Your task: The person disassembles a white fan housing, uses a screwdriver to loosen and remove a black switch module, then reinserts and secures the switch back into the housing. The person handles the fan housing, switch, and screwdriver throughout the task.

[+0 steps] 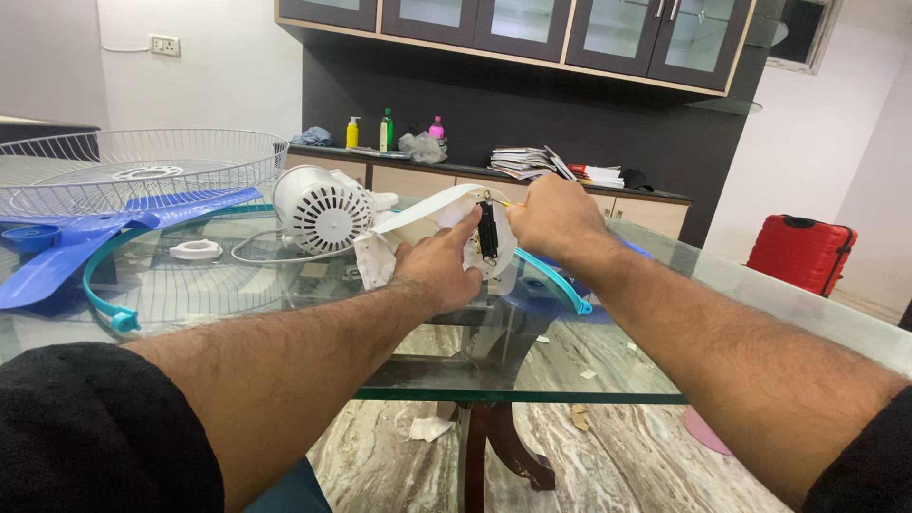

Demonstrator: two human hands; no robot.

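A white fan housing (pixel 418 220) with a black part (pixel 487 233) set in its round end lies tilted on the glass table (pixel 608 370). My left hand (pixel 440 269) grips the housing from below and the side, thumb near the black part. My right hand (pixel 554 218) is closed at the top of the housing; a thin yellow tool tip shows by its fingers, but what it holds is mostly hidden. The white fan motor (pixel 321 209) with vent slots lies just left of the housing, a grey cable looping from it.
A wire fan guard (pixel 142 171), blue fan blades (pixel 85 242), a teal ring (pixel 104 304) and a white cap (pixel 196 250) lie on the table's left. A red suitcase (pixel 800 252) stands at the right. Bottles (pixel 385 130) and papers (pixel 527 161) sit on the back counter.
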